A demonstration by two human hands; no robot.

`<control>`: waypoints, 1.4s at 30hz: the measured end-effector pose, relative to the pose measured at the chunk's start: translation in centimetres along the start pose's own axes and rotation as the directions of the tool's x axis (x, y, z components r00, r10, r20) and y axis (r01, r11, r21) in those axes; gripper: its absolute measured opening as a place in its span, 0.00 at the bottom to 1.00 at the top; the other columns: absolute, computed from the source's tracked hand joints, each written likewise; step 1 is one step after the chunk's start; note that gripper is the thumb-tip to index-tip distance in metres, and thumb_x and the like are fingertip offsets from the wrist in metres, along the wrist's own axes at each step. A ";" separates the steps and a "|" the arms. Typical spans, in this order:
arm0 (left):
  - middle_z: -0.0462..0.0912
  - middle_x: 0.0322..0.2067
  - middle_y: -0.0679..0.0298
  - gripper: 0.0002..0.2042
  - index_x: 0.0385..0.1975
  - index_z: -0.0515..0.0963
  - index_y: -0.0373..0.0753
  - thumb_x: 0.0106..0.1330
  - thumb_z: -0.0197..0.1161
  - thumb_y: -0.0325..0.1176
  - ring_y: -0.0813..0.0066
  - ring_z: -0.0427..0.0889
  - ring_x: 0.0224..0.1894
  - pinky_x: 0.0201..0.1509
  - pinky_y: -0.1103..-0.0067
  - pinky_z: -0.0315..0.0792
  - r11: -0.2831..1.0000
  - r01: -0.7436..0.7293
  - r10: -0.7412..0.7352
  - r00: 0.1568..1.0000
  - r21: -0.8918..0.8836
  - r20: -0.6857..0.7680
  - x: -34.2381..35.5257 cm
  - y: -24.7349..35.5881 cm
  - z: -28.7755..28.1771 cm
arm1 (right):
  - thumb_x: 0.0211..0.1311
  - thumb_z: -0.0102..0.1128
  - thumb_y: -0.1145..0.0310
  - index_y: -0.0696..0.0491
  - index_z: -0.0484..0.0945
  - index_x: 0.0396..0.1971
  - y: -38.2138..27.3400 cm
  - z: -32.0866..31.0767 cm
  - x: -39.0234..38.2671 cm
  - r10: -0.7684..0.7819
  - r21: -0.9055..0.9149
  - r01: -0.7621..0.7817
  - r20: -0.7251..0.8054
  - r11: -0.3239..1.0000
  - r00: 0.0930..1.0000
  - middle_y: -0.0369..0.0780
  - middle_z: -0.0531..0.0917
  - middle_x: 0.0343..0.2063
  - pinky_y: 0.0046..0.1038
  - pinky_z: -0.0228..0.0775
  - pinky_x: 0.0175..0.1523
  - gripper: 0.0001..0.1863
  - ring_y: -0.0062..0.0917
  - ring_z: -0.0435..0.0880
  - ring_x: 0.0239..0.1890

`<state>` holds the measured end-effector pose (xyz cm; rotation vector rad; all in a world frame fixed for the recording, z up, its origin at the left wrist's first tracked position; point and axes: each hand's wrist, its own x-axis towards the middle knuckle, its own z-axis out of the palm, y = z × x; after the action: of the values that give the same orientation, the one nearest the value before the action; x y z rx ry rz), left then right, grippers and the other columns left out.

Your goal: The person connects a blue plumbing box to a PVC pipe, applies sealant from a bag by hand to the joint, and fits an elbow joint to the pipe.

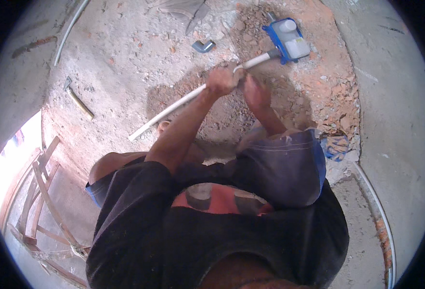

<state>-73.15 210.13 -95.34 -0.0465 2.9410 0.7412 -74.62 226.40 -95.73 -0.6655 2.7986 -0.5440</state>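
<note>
Floor (121, 53) of a bare, unfinished room: pale dust, grit and brick rubble (342, 115) surrounded a crouching person (212, 236). The smooth, straight white pipe (174, 107) ran aslant in front of the person, its far end apparently seated in a grey sleeve (273, 53) beside a blue, tray-like frame (275, 39) bearing white, seemingly plastic pieces (297, 48). The left hand (223, 81) had its fingers curled closed around the pipe; the right hand (257, 94) was just beside it (from where I stood, its fingers' spread and any hold could not be told). To judge by the arrangement, the grey joint was made, whereas the near end was bare and the glossy, bent grey elbow (203, 46) lay unattached. A hammer (80, 101) rested well apart, leftward.
</note>
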 end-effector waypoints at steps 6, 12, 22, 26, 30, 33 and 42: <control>0.80 0.32 0.63 0.07 0.38 0.79 0.48 0.63 0.59 0.38 0.71 0.79 0.18 0.16 0.74 0.73 0.917 -0.203 0.288 0.933 0.344 -0.214 -0.9 -1.7 3.0 | 0.64 0.53 0.65 0.53 0.77 0.47 1.2 -0.3 -3.8 -0.005 0.053 0.011 -0.108 0.999 0.994 0.48 0.84 0.33 0.45 0.77 0.33 0.14 0.46 0.84 0.29; 0.80 0.31 0.61 0.09 0.40 0.80 0.46 0.63 0.60 0.38 0.70 0.79 0.19 0.15 0.73 0.73 0.974 -0.126 0.157 0.975 0.187 -0.157 -0.3 -2.7 3.9 | 0.62 0.56 0.65 0.53 0.78 0.46 0.6 -1.1 -2.4 0.028 0.021 -0.029 0.031 0.999 0.999 0.46 0.84 0.31 0.43 0.77 0.31 0.15 0.46 0.84 0.28; 0.81 0.33 0.60 0.09 0.40 0.81 0.44 0.63 0.62 0.37 0.70 0.78 0.19 0.16 0.73 0.71 0.899 -0.251 0.369 0.876 0.359 -0.311 0.3 -3.0 3.0 | 0.62 0.53 0.66 0.51 0.76 0.50 0.6 -2.0 -2.1 0.052 0.069 -0.061 0.118 0.996 0.992 0.48 0.84 0.34 0.47 0.75 0.42 0.16 0.48 0.84 0.36; 0.81 0.36 0.58 0.09 0.40 0.80 0.39 0.62 0.62 0.32 0.64 0.81 0.25 0.20 0.70 0.76 0.991 -0.136 0.129 0.951 -0.005 -0.280 -0.1 -1.8 2.4 | 0.65 0.51 0.67 0.52 0.79 0.45 0.7 -4.4 -3.4 0.028 0.170 -0.044 0.095 0.984 0.995 0.51 0.84 0.33 0.46 0.75 0.42 0.12 0.49 0.83 0.37; 0.80 0.36 0.53 0.10 0.39 0.80 0.36 0.63 0.62 0.33 0.58 0.80 0.23 0.20 0.66 0.76 0.898 -0.405 0.439 0.847 0.173 -0.301 1.6 -3.4 0.4 | 0.66 0.52 0.66 0.54 0.80 0.43 -0.7 -3.0 2.1 0.017 0.035 -0.022 0.124 0.999 0.992 0.52 0.83 0.32 0.46 0.75 0.39 0.12 0.49 0.83 0.36; 0.80 0.35 0.51 0.09 0.40 0.80 0.37 0.64 0.61 0.33 0.57 0.81 0.27 0.21 0.66 0.76 0.990 -0.138 0.143 0.949 0.037 -0.280 0.4 -1.4 0.7 | 0.66 0.52 0.65 0.55 0.79 0.43 0.5 -4.2 -2.4 0.042 0.149 -0.054 0.086 0.987 0.995 0.52 0.83 0.30 0.45 0.74 0.37 0.12 0.50 0.82 0.35; 0.81 0.39 0.42 0.19 0.47 0.77 0.37 0.70 0.53 0.47 0.41 0.82 0.38 0.44 0.55 0.76 0.945 0.181 -0.159 0.982 -0.271 0.102 1.4 -0.1 -3.6 | 0.64 0.50 0.65 0.51 0.79 0.42 -1.2 -6.3 0.4 0.121 0.036 -0.137 0.296 0.990 0.947 0.51 0.83 0.31 0.47 0.74 0.39 0.12 0.50 0.83 0.37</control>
<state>-74.92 208.38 -92.42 -0.2842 2.6915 1.0960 -76.26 227.16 -89.60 -0.5002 2.5166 -0.4551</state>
